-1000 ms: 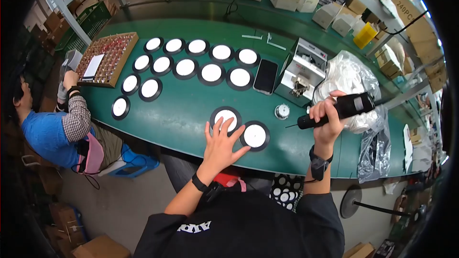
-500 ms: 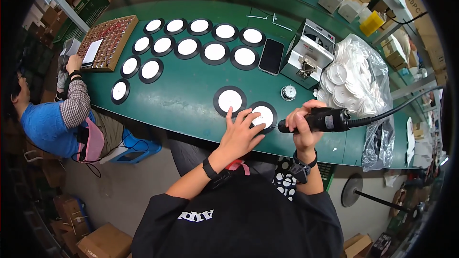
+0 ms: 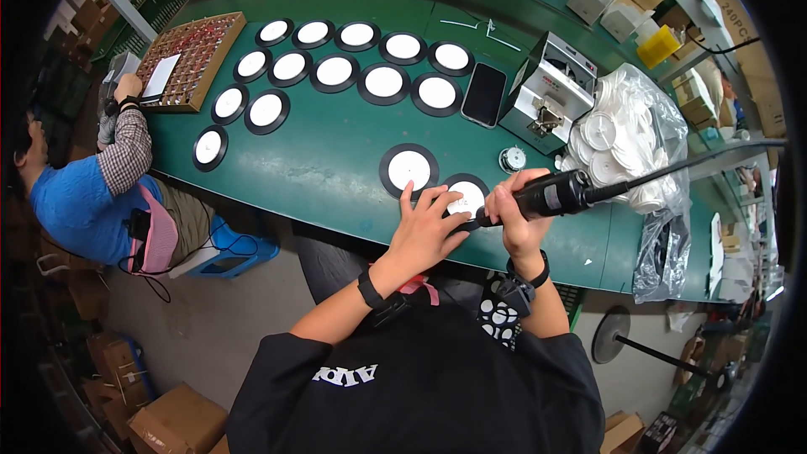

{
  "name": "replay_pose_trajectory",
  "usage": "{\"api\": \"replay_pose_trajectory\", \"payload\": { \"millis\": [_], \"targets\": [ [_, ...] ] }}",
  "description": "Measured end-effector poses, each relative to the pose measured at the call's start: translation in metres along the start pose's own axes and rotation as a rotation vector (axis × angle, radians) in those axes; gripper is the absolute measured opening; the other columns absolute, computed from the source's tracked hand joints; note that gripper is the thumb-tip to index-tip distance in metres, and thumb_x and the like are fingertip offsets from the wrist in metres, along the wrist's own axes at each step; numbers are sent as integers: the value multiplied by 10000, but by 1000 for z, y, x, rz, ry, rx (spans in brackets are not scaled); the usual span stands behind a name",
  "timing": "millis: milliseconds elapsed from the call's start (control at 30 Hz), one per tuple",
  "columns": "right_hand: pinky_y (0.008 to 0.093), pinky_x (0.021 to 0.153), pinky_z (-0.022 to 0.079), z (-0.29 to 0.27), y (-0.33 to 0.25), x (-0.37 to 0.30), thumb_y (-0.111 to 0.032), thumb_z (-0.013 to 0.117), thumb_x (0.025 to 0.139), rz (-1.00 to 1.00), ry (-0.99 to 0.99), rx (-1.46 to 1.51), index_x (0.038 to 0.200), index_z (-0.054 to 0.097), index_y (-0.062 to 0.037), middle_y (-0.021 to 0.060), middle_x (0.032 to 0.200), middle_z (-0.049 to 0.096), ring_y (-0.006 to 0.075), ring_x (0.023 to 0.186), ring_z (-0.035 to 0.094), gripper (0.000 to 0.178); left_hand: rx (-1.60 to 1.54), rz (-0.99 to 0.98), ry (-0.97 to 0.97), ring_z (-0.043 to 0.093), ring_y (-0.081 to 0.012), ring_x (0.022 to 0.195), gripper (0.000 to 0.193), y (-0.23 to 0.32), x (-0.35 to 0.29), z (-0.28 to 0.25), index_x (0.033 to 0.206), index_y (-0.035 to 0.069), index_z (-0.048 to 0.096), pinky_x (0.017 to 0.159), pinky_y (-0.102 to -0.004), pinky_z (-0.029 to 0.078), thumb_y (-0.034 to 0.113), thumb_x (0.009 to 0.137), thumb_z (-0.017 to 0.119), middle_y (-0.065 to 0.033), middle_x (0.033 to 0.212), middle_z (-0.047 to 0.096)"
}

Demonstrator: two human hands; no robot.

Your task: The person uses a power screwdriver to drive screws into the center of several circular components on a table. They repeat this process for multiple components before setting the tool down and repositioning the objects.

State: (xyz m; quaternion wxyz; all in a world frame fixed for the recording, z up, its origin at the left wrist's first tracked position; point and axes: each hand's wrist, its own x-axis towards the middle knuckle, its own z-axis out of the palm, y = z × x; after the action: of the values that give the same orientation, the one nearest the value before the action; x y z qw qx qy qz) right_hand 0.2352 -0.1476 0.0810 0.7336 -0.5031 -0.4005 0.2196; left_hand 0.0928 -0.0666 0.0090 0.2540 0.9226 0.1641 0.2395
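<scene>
My right hand is wrapped round a black corded electric screwdriver, which lies nearly level with its tip end pointing left. That end is at the right edge of a black-rimmed disc with a white centre. My left hand rests over this disc with fingers spread, some of them on its white face. Its outstretched index finger touches the lower part of a second black-and-white disc just to the left. Whether the tip meets a screw is too small to tell.
Several like discs lie in rows at the back left. Right of them are a phone, a metal machine, a small round part and a bag of white discs. A co-worker sits left by a divided box.
The screwdriver's front end has moved left and a little down onto the disc's edge, and its body is more tilted. My left hand stays over the discs. The whole view has shifted slightly.
</scene>
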Motion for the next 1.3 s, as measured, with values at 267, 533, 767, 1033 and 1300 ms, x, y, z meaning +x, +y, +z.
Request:
{"api": "replay_pose_trajectory", "payload": {
  "millis": [267,533,767,1033,1300],
  "targets": [
    [333,535,477,-4,1,0,18,614,906,-9,48,45,1046,439,-35,63,715,487,154,492,478,230,-46,-14,-32,459,-281,1323,320,3,7,0,1095,179,734,1140,-696,174,273,795,799,-40,1330,552],
    [327,529,467,-30,-41,80,-45,636,886,-286,111,46,1133,509,8,49,674,500,165,480,488,284,-133,90,-26,442,-313,1351,227,-12,4,5,1042,136,746,1188,-665,160,169,818,759,-70,1323,559],
    [320,538,444,-75,-28,173,-13,678,886,-345,285,-131,1003,568,-19,37,680,503,147,518,490,161,-96,151,-10,448,-334,1350,198,-11,7,5,1028,122,745,1209,-622,185,124,831,729,-96,1335,556],
    [327,534,435,-46,-45,116,-4,660,889,-157,192,-9,1061,542,-23,42,677,501,145,516,477,210,-208,134,-11,436,-355,1358,283,-10,9,-2,1086,165,741,1198,-616,242,195,807,780,-82,1372,542],
    [330,535,457,-27,-20,18,1,597,901,-158,106,-123,1186,452,-20,50,671,481,140,499,458,321,-168,131,-50,423,-348,1365,274,-5,10,-4,1063,153,765,1228,-568,226,233,802,787,-84,1372,536]
  ]
}}
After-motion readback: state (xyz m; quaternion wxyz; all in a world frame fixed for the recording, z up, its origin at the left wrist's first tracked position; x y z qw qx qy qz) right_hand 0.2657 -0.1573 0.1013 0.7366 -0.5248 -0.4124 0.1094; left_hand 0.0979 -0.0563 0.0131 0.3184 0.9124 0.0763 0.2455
